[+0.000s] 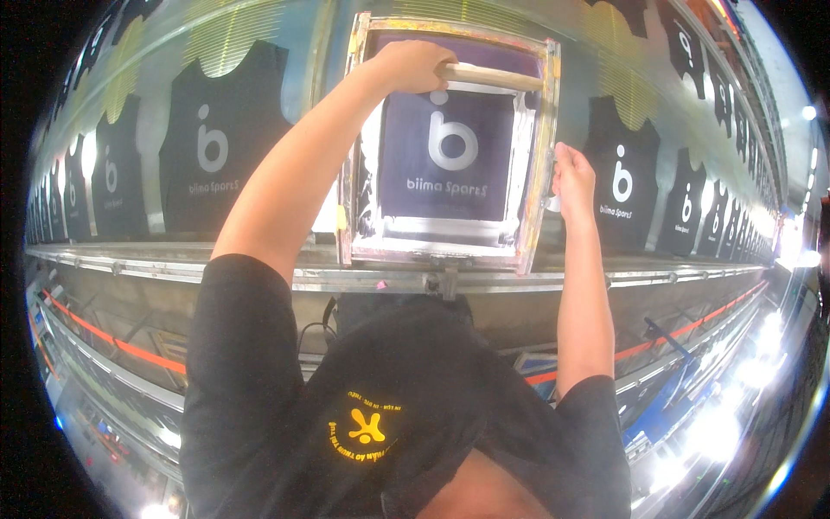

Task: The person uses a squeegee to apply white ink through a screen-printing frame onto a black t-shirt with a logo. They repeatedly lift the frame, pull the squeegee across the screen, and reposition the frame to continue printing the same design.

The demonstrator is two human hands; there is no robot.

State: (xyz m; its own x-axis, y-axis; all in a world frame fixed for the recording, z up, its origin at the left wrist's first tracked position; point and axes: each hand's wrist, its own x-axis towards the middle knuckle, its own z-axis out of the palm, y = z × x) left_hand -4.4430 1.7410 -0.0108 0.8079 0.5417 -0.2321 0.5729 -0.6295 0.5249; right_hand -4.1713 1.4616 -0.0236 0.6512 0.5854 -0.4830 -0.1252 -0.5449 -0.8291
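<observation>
A screen-printing frame (540, 156) with a paint-smeared rim lies over the long printing table in front of me. Its dark mesh window (398, 147) shows a white round emblem with lettering, and white ink lines the window's borders. My left hand (417, 67) is closed around the left end of a squeegee (501, 78) with a pale wooden handle, lying across the far part of the mesh. My right hand (575, 180) is closed at the frame's right rail, thumb side against it; its fingertips are partly hidden.
Black sleeveless shirts with white prints lie in a row on both sides, such as one at left (220, 147) and one at right (621, 164). A metal rail (216, 259) runs along the table's near edge. More printed shirts lie at the far right.
</observation>
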